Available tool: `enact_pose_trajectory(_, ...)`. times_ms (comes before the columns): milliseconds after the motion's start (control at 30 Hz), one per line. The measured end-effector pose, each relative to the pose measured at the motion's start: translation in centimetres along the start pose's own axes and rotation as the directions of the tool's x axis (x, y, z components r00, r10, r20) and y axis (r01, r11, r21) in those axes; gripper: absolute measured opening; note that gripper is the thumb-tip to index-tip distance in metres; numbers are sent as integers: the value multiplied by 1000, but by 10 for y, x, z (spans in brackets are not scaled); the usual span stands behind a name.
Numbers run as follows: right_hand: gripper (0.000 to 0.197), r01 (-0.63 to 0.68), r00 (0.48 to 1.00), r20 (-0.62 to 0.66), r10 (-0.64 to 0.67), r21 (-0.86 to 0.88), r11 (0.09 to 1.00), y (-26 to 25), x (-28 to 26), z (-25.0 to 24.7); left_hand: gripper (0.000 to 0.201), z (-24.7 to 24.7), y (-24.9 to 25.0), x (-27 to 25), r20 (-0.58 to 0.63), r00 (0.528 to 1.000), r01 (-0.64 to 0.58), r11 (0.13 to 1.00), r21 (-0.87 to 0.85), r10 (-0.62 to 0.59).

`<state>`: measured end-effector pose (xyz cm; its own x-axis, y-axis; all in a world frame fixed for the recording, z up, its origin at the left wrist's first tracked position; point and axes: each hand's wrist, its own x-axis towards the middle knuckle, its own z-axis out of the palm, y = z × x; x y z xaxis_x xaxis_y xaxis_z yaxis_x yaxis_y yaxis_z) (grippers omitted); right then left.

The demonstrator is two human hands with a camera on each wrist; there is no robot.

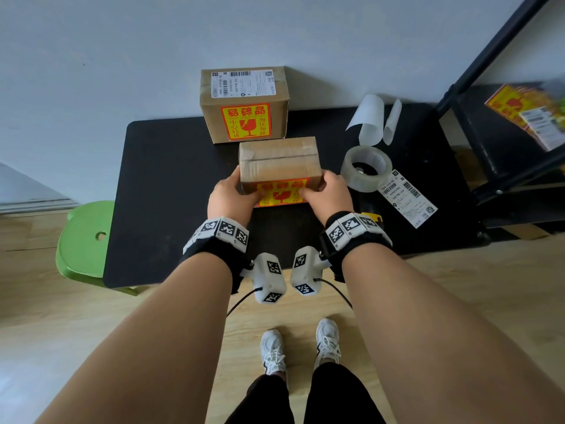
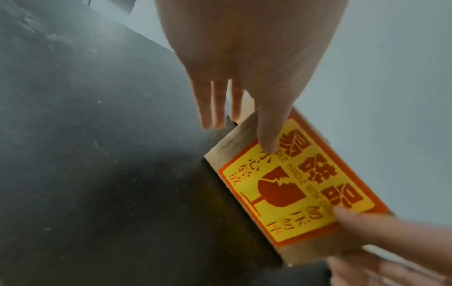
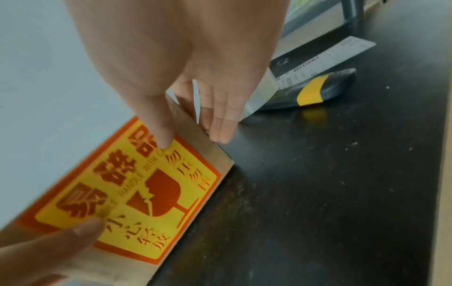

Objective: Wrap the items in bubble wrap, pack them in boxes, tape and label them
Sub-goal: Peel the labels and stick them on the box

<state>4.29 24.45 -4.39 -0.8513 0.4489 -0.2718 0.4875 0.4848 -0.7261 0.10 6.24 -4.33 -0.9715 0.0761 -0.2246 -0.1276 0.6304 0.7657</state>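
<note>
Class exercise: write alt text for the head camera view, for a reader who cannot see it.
Both hands, left hand and right hand, hold a small taped cardboard box with a yellow fragile sticker on a black table. Behind stands a larger labelled box; a tape roll lies right.

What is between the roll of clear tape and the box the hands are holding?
Nothing but bare black tabletop, as the head view shows. The clear tape roll sits right of the small brown cardboard box, just past the right hand.
</note>
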Motion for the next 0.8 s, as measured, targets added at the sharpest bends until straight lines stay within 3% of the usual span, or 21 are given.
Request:
enact_pose_trajectory(67, 50, -12, 1000, 7, 12, -4, 1000, -1, -1, -1, 61, 4, -1, -4, -20, 1000, -13, 995, 96, 15)
enact_pose_trajectory(200, 59, -4, 999, 31, 4, 0, 1000, -2, 0, 0, 73, 15, -6, 2, 4, 1000, 3, 992, 124, -3)
enact_pose_trajectory(367, 77, -14, 1000, -5, 14, 21, 1000, 1, 7, 12, 65, 19, -13, 14, -2, 1000, -5, 985, 171, 5)
enact_pose_trajectory(533, 78, 2, 1000, -26, -1, 32, 999, 6, 16, 19, 74, 23, -12, 18, -36, 999, 27, 988, 151, -22)
enact_pose_trajectory(800, 74, -13, 997, -76, 14, 21, 1000, 14, 23, 33, 66, 30, -16, 27, -32, 998, 51, 985, 163, -47)
